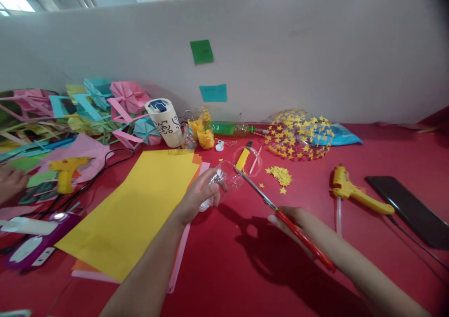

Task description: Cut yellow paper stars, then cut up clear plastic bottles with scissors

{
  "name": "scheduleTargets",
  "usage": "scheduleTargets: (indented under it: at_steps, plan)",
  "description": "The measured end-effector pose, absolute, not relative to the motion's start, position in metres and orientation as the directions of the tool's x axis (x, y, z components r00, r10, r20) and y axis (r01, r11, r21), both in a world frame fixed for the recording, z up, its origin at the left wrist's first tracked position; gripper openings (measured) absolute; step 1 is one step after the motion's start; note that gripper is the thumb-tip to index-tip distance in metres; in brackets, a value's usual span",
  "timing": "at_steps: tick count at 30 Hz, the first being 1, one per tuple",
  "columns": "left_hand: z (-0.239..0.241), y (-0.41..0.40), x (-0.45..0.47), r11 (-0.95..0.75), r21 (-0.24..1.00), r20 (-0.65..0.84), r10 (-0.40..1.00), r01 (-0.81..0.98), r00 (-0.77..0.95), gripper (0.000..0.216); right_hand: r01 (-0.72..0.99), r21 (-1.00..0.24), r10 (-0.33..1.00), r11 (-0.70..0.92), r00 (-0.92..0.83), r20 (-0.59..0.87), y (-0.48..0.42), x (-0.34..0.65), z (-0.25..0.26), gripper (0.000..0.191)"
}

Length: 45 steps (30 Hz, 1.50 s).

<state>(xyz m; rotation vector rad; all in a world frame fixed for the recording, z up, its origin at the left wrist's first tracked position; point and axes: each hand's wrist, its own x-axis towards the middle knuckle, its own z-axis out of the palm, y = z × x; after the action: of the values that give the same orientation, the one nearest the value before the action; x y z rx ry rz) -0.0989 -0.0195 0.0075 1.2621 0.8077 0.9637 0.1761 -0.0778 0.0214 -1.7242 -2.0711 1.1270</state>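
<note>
My left hand (199, 196) is closed around a clear plastic bottle piece (231, 176) above the red table. In my right hand (298, 228) is a pair of scissors (268, 202) with red handles, its blades reaching to the edge of the clear plastic. Whether the blades are apart cannot be made out. Just beyond the blade tips lies a yellow-handled cutter (242, 159), beside a pinkish stick (255, 160) and a clear plastic ring. To the right of them is a heap of small yellow stars (280, 176).
Stacked coloured paper (136, 205) lies on the left, near a yellow glue gun (66, 172) and another person's hand (12, 183). A star-covered clear dome (298, 134) stands behind. On the right are a second glue gun (358, 193) and a dark phone (410, 209).
</note>
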Motion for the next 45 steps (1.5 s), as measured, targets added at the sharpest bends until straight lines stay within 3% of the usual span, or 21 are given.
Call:
scheduleTargets:
  at_steps: [14, 25, 34, 45]
  plan:
    - [0.0093, -0.0212, -0.0993, 0.098, 0.961, 0.028, 0.895, -0.257, 0.445, 0.049, 0.793, -0.605, 0.907, 0.074, -0.305, -0.29, -0.0759, 0.179, 0.0234, 0.049]
    - [0.0086, -0.0216, -0.0977, 0.12, 0.957, 0.004, 0.904, -0.264, 0.428, 0.048, 0.746, -0.664, 0.916, 0.043, -0.295, -0.273, -0.0741, 0.1761, 0.0191, 0.056]
    - [0.0056, -0.0218, -0.0973, 0.156, 0.948, 0.0, 0.872, -0.278, 0.49, 0.044, 0.826, -0.559, 0.911, 0.071, -0.282, -0.301, -0.0753, 0.1753, 0.0242, 0.051]
    - [0.0039, -0.0206, -0.0968, 0.191, 0.932, -0.008, 0.862, -0.309, 0.507, 0.043, 0.769, -0.636, 0.924, 0.071, -0.292, -0.249, -0.0742, 0.1757, 0.0171, 0.053]
